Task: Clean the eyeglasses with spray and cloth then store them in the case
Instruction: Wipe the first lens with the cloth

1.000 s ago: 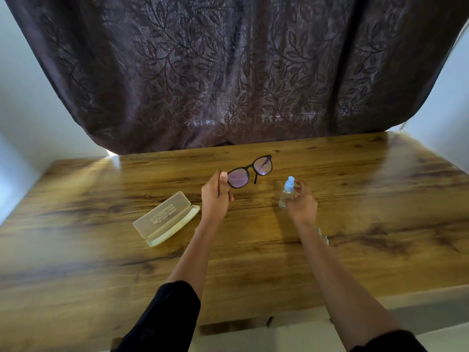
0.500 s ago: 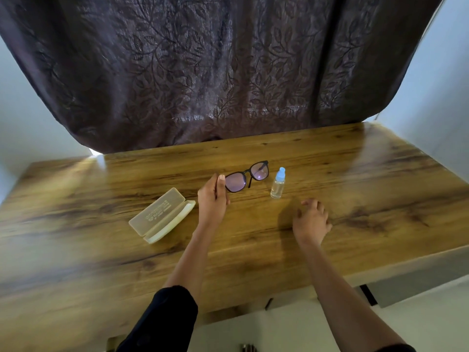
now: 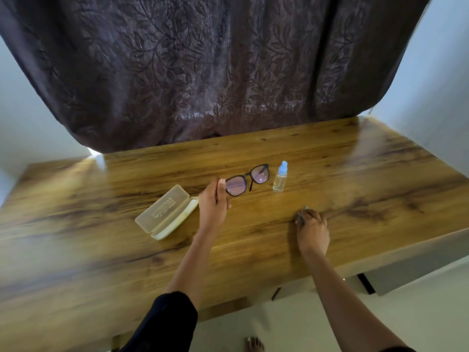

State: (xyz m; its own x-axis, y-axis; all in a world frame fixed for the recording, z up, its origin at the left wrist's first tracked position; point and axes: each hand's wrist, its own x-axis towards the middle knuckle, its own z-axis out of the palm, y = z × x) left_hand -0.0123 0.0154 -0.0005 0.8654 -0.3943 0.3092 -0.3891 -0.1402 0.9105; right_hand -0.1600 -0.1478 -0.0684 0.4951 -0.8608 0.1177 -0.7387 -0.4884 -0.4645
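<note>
Now the eyeglasses (image 3: 247, 180), at nine o'clock of the spray bottle (image 3: 280, 177), are still pinched by the left hand (image 3: 213, 207), while a grey cloth (image 3: 301, 214) is newly gripped by the right hand (image 3: 313, 231).

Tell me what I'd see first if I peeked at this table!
The black eyeglasses, pinched mid-table by the left hand. To their right stands a little spray bottle with a blue cap, and an open beige case lies left of the hand. Nearer you, the right hand grips a grey cloth.
</note>
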